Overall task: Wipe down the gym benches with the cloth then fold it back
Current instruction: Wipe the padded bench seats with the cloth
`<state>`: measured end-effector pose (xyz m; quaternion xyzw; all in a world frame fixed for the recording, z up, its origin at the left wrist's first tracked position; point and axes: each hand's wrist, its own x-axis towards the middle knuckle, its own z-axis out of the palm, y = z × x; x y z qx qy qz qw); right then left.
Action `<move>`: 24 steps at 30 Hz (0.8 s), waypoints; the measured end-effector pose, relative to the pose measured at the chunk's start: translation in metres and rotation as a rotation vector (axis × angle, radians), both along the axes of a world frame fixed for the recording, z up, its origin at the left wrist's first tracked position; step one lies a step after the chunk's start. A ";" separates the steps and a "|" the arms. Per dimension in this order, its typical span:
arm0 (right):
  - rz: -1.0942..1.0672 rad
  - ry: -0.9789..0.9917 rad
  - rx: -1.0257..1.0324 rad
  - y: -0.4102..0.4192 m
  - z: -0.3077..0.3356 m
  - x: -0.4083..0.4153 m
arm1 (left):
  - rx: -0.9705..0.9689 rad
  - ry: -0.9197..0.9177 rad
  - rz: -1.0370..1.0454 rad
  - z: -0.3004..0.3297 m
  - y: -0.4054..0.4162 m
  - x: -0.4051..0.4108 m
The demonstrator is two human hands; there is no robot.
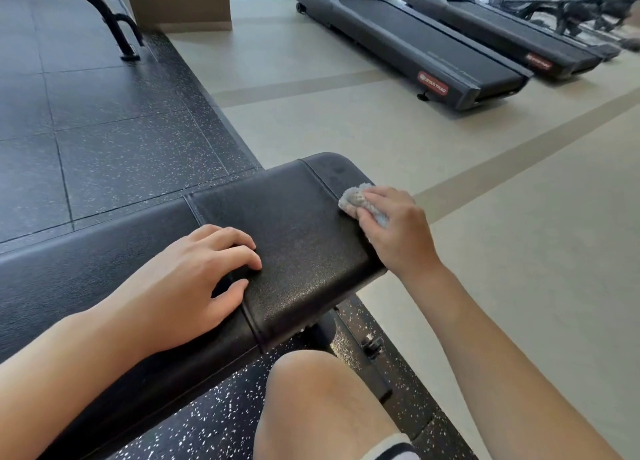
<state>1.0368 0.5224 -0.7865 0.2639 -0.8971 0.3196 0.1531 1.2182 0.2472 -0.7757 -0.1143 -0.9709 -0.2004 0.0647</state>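
A person leans over a black padded gym bench that runs from lower left toward the middle of the view. The right hand grips a small grey cloth, bunched up, and presses it on the bench's far right edge, close to a seam in the padding. Its fingers are curled over the cloth, with part of the fabric poking out ahead of the knuckles and a bit showing under the palm.

The left hand rests on top of the bench, nearer the person, beside another seam. Its fingers are loosely bent and slightly apart, tips touching the padding, holding nothing; the thumb lies along the surface.

A bare knee shows below the bench, above dark speckled rubber flooring. That flooring also covers the area to the left, where the metal leg of another piece of equipment stands. To the right the floor is pale beige with darker stripes. Two treadmills stand side by side at the top right, well apart from the bench.
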 end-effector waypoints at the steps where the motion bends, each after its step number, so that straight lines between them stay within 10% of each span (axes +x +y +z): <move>1: -0.021 0.006 0.019 -0.003 0.001 -0.006 | -0.003 0.003 -0.002 0.000 0.000 -0.001; 24: 0.311 -0.138 0.035 -0.036 0.046 0.009 | -0.032 0.006 0.012 0.005 0.002 -0.002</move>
